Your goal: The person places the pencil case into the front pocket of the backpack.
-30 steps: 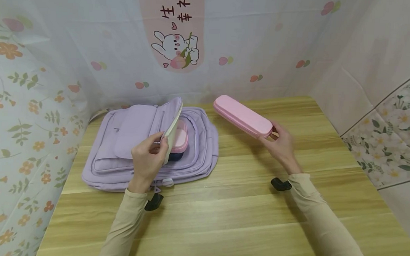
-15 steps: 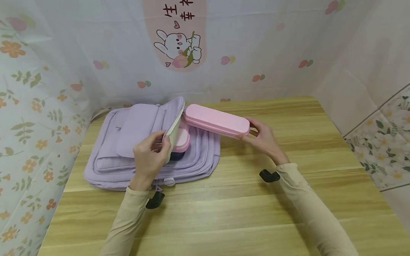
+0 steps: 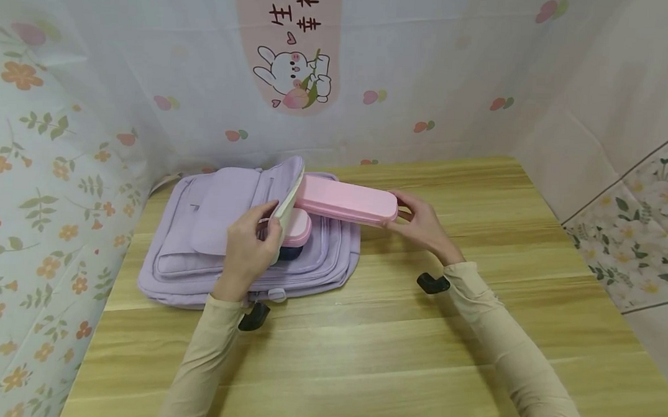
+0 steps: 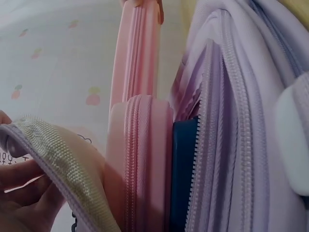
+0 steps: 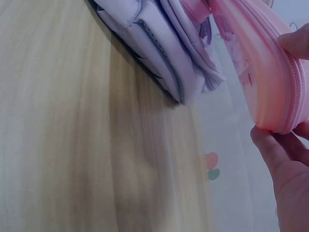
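Note:
A lilac backpack lies flat on the table, its front pocket flap lifted. My left hand pinches the flap's edge and holds it up. Inside the pocket are a smaller pink zipped case and a dark blue item beside it, both partly hidden. My right hand grips the right end of a long pink zipped pencil case. That case's left end reaches under the flap, over the smaller case. In the right wrist view, thumb and fingers clasp the pencil case's end.
The backpack rests on a wood-grain table against a printed cloth backdrop. A floral cloth hangs at the left. Black camera mounts stick out beside both wrists.
My right hand has moved the pencil case leftward, from over the table to the pocket opening, where its left end now sits under the flap. My left hand still holds the flap.

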Tool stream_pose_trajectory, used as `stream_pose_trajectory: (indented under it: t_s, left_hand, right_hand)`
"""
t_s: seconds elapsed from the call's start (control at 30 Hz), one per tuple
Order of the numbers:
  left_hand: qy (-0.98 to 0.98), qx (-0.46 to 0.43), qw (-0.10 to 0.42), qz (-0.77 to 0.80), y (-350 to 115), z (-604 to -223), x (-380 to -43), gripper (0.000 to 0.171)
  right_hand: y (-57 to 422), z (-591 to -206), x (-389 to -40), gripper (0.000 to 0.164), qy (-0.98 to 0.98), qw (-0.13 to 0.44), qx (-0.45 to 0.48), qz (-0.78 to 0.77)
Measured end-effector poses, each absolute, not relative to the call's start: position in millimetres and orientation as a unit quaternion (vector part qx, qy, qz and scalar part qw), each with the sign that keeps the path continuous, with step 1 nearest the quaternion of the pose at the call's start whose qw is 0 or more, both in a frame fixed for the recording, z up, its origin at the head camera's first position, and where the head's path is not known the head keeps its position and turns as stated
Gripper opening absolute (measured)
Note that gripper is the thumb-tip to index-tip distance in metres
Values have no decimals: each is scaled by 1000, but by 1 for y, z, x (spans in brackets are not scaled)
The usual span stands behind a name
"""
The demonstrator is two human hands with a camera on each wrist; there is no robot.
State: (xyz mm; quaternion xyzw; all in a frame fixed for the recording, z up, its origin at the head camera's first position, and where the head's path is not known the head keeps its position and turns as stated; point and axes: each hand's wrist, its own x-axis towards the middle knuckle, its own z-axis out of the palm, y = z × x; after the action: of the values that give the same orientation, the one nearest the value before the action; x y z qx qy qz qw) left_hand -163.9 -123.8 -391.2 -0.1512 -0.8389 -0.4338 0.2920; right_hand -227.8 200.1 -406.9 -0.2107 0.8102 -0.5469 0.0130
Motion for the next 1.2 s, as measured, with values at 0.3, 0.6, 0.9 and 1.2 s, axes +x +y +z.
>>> stream_pose_trajectory:
  t_s: [0.3, 0.6, 0.9, 1.2]
  left_hand:
    - [-860, -144, 216, -439, -126, -391, -167, 31]
    - [-855, -137, 229, -446, -122, -391, -167, 22]
    - [-846, -137, 253, -450, -121, -394, -167, 18]
    - [-835, -143, 261, -462, -123, -397, -169, 19]
  right_hand:
    - [194, -406, -236, 62, 790, 30, -239, -564]
    - [187, -410, -246, 66, 789, 26, -241, -565]
    - [165, -407, -258, 67, 785, -21, -256, -564]
    - [129, -404, -259, 63, 769, 5, -257, -585]
